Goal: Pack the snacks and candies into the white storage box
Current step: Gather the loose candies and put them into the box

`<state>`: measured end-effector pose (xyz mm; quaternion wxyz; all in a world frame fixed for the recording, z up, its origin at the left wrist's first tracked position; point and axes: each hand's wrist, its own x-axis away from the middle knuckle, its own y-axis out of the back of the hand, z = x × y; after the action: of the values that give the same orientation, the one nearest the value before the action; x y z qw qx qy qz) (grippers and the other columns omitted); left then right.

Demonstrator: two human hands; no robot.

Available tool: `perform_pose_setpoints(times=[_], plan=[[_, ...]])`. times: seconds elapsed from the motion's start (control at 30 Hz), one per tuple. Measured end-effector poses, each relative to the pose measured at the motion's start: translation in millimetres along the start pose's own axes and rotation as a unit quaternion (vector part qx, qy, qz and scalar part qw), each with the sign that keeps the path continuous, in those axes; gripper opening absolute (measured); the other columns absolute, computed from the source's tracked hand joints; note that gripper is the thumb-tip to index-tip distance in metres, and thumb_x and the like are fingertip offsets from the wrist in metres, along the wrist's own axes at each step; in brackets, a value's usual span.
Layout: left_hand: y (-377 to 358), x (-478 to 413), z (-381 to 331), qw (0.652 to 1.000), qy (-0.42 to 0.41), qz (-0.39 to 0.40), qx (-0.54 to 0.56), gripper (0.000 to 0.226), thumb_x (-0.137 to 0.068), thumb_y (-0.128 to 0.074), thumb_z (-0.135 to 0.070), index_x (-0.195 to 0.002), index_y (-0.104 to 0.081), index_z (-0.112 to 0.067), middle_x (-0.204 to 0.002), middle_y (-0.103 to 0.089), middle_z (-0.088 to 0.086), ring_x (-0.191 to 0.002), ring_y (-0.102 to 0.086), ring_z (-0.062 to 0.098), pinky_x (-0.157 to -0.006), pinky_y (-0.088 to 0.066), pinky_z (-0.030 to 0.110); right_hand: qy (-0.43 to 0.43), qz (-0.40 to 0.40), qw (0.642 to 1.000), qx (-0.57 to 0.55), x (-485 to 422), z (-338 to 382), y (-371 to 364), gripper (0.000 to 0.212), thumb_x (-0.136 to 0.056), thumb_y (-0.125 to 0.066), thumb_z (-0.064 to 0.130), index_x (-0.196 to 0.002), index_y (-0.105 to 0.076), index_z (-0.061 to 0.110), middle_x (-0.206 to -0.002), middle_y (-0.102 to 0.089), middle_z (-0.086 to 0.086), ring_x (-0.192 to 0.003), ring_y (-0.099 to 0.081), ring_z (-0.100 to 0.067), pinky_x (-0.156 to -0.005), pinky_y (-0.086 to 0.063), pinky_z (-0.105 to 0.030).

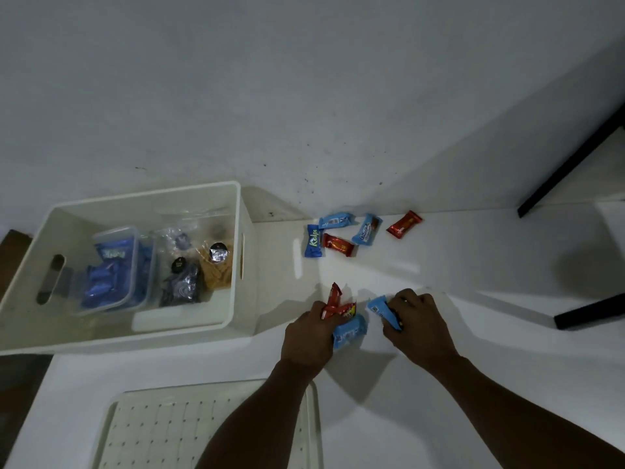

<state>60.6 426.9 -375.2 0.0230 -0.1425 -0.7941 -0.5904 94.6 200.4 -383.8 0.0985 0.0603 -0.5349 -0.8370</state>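
Note:
The white storage box [241, 211] stands at the left with a clear tub of blue packets [115, 269] and bagged snacks [199, 265] inside. My left hand [309, 336] is shut on red candy wrappers [334, 301] and a blue candy bar [350, 331]. Just to its right, my right hand [419, 324] grips another blue candy packet [382, 311]. Farther back, by the wall, lie three blue candies [338, 221] [313, 241] [367, 230] and two red ones [340, 245] [404, 224].
A white perforated lid [145, 431] lies near me in front of the box. The white tabletop [473, 265] meets the wall behind the candies. Black furniture legs [575, 164] stand at the right.

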Motion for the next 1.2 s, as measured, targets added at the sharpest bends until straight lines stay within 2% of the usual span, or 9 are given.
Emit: perform_pose_setpoints(times=[0.13, 0.27, 0.33, 0.43, 0.53, 0.73, 0.9, 1.07, 1.2], plan=[[22.2, 16.2, -4.1, 1.0, -0.011, -0.01, -0.007, 0.052, -0.088, -0.067, -0.04, -0.137, -0.051, -0.037, -0.124, -0.06, 0.005, -0.103, -0.066, 0.022, -0.088, -0.058, 0.035, -0.021, 0.015, 0.999, -0.023, 3.4, 13.3, 17.5, 0.016, -0.078, -0.071, 0.029, -0.091, -0.066, 0.021, -0.095, -0.057, 0.004, -0.081, -0.049, -0.02, -0.07, -0.045, -0.03], [63.2, 29.1, -7.7, 0.999, -0.01, -0.049, -0.012, 0.053, -0.085, -0.069, -0.042, -0.134, -0.055, -0.031, -0.128, -0.059, 0.009, -0.103, -0.065, 0.025, -0.083, -0.058, 0.037, 0.005, -0.013, 0.999, -0.041, -5.3, 45.1, 42.3, 0.015, -0.074, -0.072, 0.024, -0.075, -0.057, 0.024, -0.082, -0.054, 0.006, -0.071, -0.054, -0.019, -0.07, -0.042, -0.032], [92.9, 33.4, -8.3, 0.995, -0.016, -0.096, -0.019, 0.048, -0.085, -0.07, -0.034, -0.131, -0.058, -0.03, -0.126, -0.06, 0.01, -0.099, -0.066, 0.026, -0.077, -0.059, 0.037, 0.038, -0.061, 0.996, -0.052, -16.1, 69.0, 59.3, 0.018, -0.073, -0.077, 0.017, -0.072, -0.059, 0.02, -0.076, -0.052, 0.006, -0.065, -0.053, -0.015, -0.07, -0.041, -0.034], [148.8, 37.2, 4.1, 0.98, -0.038, -0.194, -0.031, 0.041, -0.078, -0.075, -0.021, -0.117, -0.067, -0.028, -0.106, -0.067, 0.011, -0.076, -0.07, 0.028, -0.056, -0.056, 0.034, 0.059, -0.097, 0.99, -0.078, -39.1, 116.2, 89.9, 0.02, -0.074, -0.077, 0.017, -0.071, -0.058, 0.021, -0.074, -0.048, 0.007, -0.069, -0.048, -0.012, -0.071, -0.045, -0.037], [203.9, 45.6, 40.3, 0.969, -0.007, -0.248, -0.013, 0.04, -0.079, -0.068, -0.016, -0.116, -0.068, -0.029, -0.107, -0.065, 0.011, -0.073, -0.068, 0.033, -0.056, -0.054, 0.036, 0.07, -0.121, 0.985, -0.105, -68.4, 166.3, 107.2, 0.017, -0.073, -0.078, 0.021, -0.076, -0.064, 0.013, -0.078, -0.055, -0.001, -0.067, -0.056, -0.02, -0.069, -0.047, -0.037], [228.0, 80.8, 153.0, 0.982, 0.124, -0.14, -0.006, 0.038, -0.081, -0.063, -0.026, -0.118, -0.063, -0.034, -0.107, -0.062, 0.003, -0.093, -0.066, 0.028, -0.073, -0.054, 0.037, 0.114, -0.048, 0.977, -0.174, -94.9, 284.0, 81.0, 0.017, -0.074, -0.076, 0.025, -0.081, -0.065, 0.014, -0.083, -0.053, -0.003, -0.073, -0.055, -0.023, -0.067, -0.042, -0.033], [196.6, 84.8, 204.2, 0.989, 0.113, -0.083, 0.05, 0.03, -0.085, -0.064, -0.029, -0.114, -0.064, -0.036, -0.104, -0.062, -0.003, -0.094, -0.063, 0.018, -0.076, -0.053, 0.031, 0.074, 0.065, 0.984, -0.151, -97.1, 335.7, 19.5, 0.03, -0.08, -0.072, 0.035, -0.101, -0.067, 0.013, -0.099, -0.058, -0.009, -0.087, -0.059, -0.024, -0.071, -0.045, -0.031], [182.4, 55.9, 217.6, 0.978, 0.124, -0.051, 0.158, 0.025, -0.086, -0.064, -0.027, -0.11, -0.067, -0.023, -0.1, -0.068, 0.003, -0.09, -0.063, 0.02, -0.073, -0.045, 0.025, 0.02, 0.1, 0.991, -0.09, -116.5, 352.8, -0.3, 0.037, -0.08, -0.069, 0.038, -0.111, -0.063, 0.019, -0.108, -0.059, -0.007, -0.094, -0.06, -0.027, -0.08, -0.051, -0.036], [178.5, 40.8, 227.2, 0.962, 0.137, -0.009, 0.237, 0.049, -0.071, -0.07, -0.036, -0.118, -0.067, -0.021, -0.106, -0.074, 0.009, -0.099, -0.068, 0.027, -0.091, -0.054, 0.038, -0.022, 0.158, 0.977, -0.139, -120.1, 357.3, -1.9, 0.023, -0.084, -0.063, 0.024, -0.105, -0.057, 0.017, -0.1, -0.063, -0.004, -0.087, -0.058, -0.024, -0.072, -0.045, -0.031]])
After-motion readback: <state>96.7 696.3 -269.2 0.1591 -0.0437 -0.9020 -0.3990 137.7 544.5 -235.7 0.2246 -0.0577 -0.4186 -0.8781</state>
